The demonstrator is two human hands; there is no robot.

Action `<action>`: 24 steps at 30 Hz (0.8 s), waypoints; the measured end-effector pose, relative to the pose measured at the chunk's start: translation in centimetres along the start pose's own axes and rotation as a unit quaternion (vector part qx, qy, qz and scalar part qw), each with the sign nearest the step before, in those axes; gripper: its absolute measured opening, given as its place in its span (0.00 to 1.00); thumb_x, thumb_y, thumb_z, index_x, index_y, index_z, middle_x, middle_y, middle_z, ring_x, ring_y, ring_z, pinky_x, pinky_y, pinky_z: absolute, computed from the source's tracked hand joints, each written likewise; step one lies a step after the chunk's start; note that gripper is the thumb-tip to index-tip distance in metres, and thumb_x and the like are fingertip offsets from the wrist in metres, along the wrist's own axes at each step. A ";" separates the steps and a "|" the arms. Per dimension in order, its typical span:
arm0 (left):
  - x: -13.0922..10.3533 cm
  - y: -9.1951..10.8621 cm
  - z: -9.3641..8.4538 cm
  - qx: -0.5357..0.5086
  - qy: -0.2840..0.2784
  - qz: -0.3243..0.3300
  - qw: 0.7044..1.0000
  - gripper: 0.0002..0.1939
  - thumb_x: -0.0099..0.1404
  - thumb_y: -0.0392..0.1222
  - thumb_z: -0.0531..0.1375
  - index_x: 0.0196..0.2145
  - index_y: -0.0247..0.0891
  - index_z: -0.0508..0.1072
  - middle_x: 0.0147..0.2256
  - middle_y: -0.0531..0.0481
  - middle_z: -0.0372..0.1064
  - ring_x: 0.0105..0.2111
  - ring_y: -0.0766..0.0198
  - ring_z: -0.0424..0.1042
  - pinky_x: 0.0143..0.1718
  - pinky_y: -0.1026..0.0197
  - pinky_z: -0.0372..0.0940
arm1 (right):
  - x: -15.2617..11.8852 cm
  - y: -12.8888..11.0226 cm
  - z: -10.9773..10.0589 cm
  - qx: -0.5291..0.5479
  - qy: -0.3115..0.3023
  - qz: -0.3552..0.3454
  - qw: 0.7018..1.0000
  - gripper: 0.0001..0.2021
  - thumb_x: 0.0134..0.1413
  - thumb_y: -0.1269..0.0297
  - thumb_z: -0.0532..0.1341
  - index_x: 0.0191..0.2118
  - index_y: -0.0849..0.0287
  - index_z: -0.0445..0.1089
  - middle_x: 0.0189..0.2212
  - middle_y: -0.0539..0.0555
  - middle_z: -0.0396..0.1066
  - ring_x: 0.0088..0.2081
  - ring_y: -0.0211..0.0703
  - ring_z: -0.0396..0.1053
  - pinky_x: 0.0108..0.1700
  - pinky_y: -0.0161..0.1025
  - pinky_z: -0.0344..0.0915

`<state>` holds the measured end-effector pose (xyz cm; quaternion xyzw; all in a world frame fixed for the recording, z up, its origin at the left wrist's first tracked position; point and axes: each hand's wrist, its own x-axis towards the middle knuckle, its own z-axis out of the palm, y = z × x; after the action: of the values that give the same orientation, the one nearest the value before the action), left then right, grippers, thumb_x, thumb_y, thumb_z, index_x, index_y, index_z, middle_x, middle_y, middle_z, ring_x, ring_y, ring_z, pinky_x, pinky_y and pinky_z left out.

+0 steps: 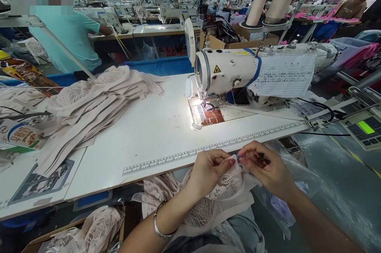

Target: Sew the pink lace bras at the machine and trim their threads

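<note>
My left hand [210, 171], a bangle on its wrist, is closed in a pinch on the edge of a pale pink lace garment piece [214, 203]. The fabric hangs below the table's front edge and spreads over my lap. My right hand [264, 169] is closed close beside it, fingertips almost meeting the left ones at the fabric's edge. In its curled fingers sits a small dark tool [262, 159] that looks like thread snips; the fingers hide most of it. Behind both hands stands a white sewing machine [229, 71], its lamp lit over the needle plate [208, 114].
A printed ruler [178, 158] runs along the table's front edge. Stacked pale lace pieces [101, 102], a drink bottle [26, 72] and a carton [20, 136] lie at left. A box of lace [98, 229] stands below. Another person [62, 38] sits ahead at left.
</note>
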<state>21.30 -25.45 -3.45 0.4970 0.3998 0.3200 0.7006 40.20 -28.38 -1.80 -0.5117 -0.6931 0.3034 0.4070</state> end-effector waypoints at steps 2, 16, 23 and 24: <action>0.0 -0.2 0.0 0.007 0.000 0.005 1.000 0.29 0.53 0.66 0.67 0.31 0.32 0.75 0.18 0.58 0.57 0.17 0.74 0.54 0.14 0.68 0.63 | -0.1 0.2 0.3 -0.006 -0.009 0.014 1.000 0.08 0.63 0.56 0.61 0.38 0.55 0.70 0.19 0.41 0.49 0.19 0.34 0.51 0.24 0.34 0.50; -0.1 -0.4 -0.1 0.021 -0.007 0.017 1.000 0.26 0.57 0.62 0.66 0.32 0.32 0.78 0.18 0.56 0.58 0.18 0.73 0.53 0.16 0.69 0.56 | 0.4 -0.3 1.0 0.003 -0.036 0.073 0.997 0.15 0.65 0.51 0.56 0.32 0.56 0.66 0.18 0.42 0.50 0.20 0.35 0.52 0.24 0.35 0.51; -0.1 -0.5 -0.4 -0.006 -0.013 0.047 0.999 0.23 0.58 0.58 0.67 0.31 0.32 0.79 0.20 0.53 0.64 0.19 0.72 0.57 0.18 0.69 0.57 | 0.6 0.1 -1.0 0.036 -0.101 0.057 0.993 0.25 0.67 0.39 0.48 0.38 0.56 0.68 0.25 0.49 0.61 0.25 0.38 0.57 0.27 0.36 0.53; -0.2 -0.5 -0.4 -0.008 -0.014 0.046 0.999 0.22 0.58 0.58 0.67 0.31 0.32 0.79 0.20 0.52 0.65 0.19 0.71 0.58 0.18 0.69 0.57 | 0.7 0.0 -1.2 0.035 -0.124 0.065 0.990 0.24 0.68 0.42 0.48 0.38 0.56 0.70 0.26 0.50 0.63 0.26 0.38 0.58 0.28 0.36 0.54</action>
<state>20.90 -25.56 -3.94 0.5139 0.3643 0.3482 0.6942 41.15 -27.74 -1.02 -0.4997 -0.6926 0.4139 0.3150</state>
